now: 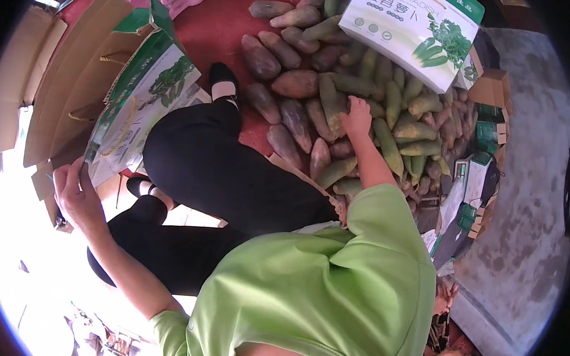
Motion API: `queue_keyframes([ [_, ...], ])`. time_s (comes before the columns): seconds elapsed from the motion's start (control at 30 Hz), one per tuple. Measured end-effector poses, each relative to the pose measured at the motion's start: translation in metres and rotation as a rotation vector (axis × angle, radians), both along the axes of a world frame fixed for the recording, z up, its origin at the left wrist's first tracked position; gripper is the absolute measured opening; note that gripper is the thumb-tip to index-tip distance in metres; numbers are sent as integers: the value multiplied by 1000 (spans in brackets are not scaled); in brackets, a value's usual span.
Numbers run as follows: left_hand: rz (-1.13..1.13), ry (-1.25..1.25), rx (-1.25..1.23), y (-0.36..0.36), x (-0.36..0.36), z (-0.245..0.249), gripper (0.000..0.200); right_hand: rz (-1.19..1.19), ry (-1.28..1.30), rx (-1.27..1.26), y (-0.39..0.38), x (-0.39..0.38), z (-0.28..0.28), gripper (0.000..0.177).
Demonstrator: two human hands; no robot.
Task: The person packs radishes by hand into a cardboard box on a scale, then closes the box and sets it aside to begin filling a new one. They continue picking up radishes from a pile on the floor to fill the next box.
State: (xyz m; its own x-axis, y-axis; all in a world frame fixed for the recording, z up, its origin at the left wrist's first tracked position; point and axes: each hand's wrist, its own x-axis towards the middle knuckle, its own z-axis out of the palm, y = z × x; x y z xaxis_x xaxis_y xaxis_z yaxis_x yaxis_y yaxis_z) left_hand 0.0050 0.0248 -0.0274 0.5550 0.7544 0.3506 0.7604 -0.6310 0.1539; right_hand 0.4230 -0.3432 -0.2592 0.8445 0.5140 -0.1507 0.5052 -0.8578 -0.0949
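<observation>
On the red cloth [215,29] lies a big heap of radishes [366,98], surely more than thirty. They overlap, so I cannot give the exact number. The ones on the left side of the heap are brownish purple and those on the right are more green.

The right hand [356,117] is stretched out to the middle of the heap. Its fingers are bent together over one green radish [335,110], which lies among the others.

The left hand [76,193] is far from the heap, at the other side of the legs. Its fingers are closed on the edge of a brown flap of the open box [144,100]. This box is printed green and white and has two gold cord handles.

A second green and white box [412,23], closed, rests on the top part of the heap.

Two legs in black trousers [227,175] lie between the hands, with two black shoes, one [222,78] beside the heap and one [139,184] near the open box. One weighing scale [482,175] stands just right of the heap.
</observation>
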Motion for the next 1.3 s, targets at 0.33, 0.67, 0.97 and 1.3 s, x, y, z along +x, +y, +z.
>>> queue_keyframes([
  [0.33,45,37,-7,-5,6,8,16,-415,291,-20,48,-20,0,78],
  [0.67,69,2,-19,-25,12,19,21,-369,382,342,3,15,-94,67],
  [0.97,8,65,15,-30,9,25,23,-88,706,689,134,-23,101,59],
  [1.3,27,40,-10,-30,8,23,19,1034,156,772,316,-101,316,53],
])
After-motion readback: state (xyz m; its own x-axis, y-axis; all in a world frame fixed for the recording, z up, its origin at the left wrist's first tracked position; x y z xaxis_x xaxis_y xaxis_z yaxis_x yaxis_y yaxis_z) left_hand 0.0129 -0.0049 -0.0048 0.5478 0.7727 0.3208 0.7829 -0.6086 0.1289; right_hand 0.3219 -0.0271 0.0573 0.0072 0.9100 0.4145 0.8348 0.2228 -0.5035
